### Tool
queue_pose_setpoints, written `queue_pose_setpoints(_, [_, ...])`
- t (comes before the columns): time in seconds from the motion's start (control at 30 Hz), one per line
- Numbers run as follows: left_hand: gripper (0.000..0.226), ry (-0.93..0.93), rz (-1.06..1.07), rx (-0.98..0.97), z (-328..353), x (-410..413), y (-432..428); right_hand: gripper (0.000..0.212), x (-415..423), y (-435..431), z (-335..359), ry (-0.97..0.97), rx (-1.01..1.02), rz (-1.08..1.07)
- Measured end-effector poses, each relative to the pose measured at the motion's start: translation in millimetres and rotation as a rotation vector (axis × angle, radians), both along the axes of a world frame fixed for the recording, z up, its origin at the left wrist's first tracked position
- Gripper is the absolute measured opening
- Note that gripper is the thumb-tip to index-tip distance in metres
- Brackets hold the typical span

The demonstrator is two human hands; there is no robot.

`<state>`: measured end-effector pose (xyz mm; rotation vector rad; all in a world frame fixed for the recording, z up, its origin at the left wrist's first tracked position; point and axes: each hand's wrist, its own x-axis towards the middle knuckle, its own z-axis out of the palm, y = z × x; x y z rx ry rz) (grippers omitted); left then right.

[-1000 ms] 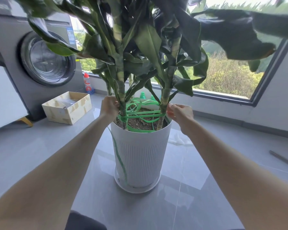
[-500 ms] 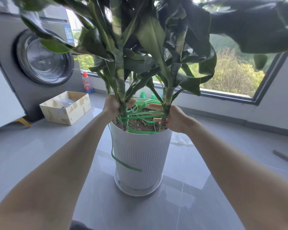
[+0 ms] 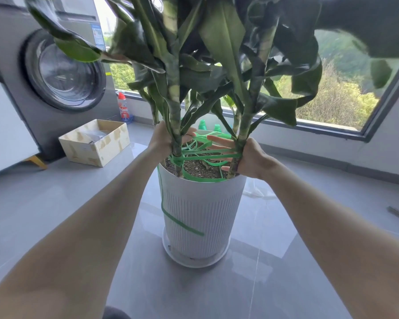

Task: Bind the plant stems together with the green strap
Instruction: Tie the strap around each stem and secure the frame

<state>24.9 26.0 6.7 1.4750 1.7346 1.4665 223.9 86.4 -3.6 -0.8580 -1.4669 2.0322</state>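
Green strap (image 3: 207, 155) wound between two plant stems, tie-off not done.
Several flat turns ran from the left stem (image 3: 176, 137) to the right stem (image 3: 241, 140), low down, just above the soil (image 3: 194, 168) in the white pot (image 3: 200, 215). More strap lay in slack loops behind them. One free tail dropped over the pot rim on the left and slanted across the ribbed front. No knot was visible, so judged roughly midway: wrapping started, slack to be pulled in, ends to be fastened. The stems stood well apart. The strap looked thin, glossy, ribbon-like and springy, and the front turns were taut. Left hand (image 3: 164, 140) gripped the left stem at its base, thumb round the front. Right hand (image 3: 249, 157) sat against the right stem, fingers (image 3: 217, 139) stretched out straight among the loops; whether it held the strap, cannot tell.
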Motion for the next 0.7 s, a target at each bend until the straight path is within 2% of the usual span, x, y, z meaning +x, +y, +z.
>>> queue_pose_setpoints(0.03, [0.025, -0.021, 0.0, 0.001, -1, -2, 3, 0.073, -1, 0, 0, -0.024, 0.021, -0.024])
queue_pose_setpoints(0.1, [0.028, -0.031, 0.003, 0.017, -6, -9, 5, 0.068, -1, 2, -1, -0.045, 0.049, -0.061])
queue_pose_setpoints(0.23, [0.038, 0.299, 0.118, -0.151, -15, -26, 8, 0.05, 2, 0, 1, -0.093, 0.146, -0.115])
queue_pose_setpoints(0.3, [0.031, 0.535, 0.187, -0.241, -17, -33, 4, 0.048, 4, -1, 4, -0.124, 0.147, -0.122])
queue_pose_setpoints(0.33, [0.029, 0.569, 0.185, -0.255, -16, -33, 0, 0.047, 4, -1, 4, -0.137, 0.146, -0.122])
queue_pose_setpoints(0.53, [0.009, 0.709, 0.218, -0.041, -5, -25, -13, 0.047, 9, 4, 3, -0.081, 0.06, -0.011])
queue_pose_setpoints(0.7, [0.016, 0.695, 0.338, 0.01, 4, -13, -23, 0.048, 8, 7, 0, -0.075, 0.073, -0.024])
